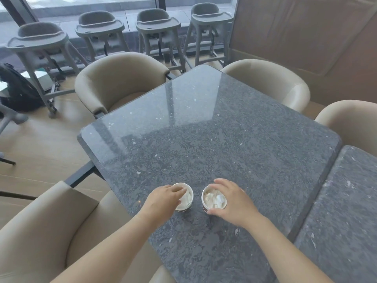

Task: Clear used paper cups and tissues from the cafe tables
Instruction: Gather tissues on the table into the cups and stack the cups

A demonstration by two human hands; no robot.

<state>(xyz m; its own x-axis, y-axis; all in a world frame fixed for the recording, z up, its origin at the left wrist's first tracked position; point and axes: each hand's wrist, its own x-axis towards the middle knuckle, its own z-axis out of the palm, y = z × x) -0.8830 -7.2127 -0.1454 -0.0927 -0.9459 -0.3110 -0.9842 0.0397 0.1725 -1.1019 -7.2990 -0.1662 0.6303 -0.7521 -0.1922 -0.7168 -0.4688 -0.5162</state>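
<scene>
L fingers (176, 189) curled over L cup (187, 199) rim, R fingers (221, 183) round R cup (214, 200), both tissue-stuffed

Forearms stretched forward, my left hand (164, 199) curls over the left cup (192, 196); my right hand (233, 203) clasps the right cup (202, 198) by its rim.

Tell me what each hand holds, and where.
The left hand grips the left paper cup by its rim; right hand grips the right paper cup by its rim.

Dark grey white-flecked stone table (214, 127), beige chairs (114, 78), grey high chairs (157, 27), white tissue-stuffed cups (186, 198).
</scene>
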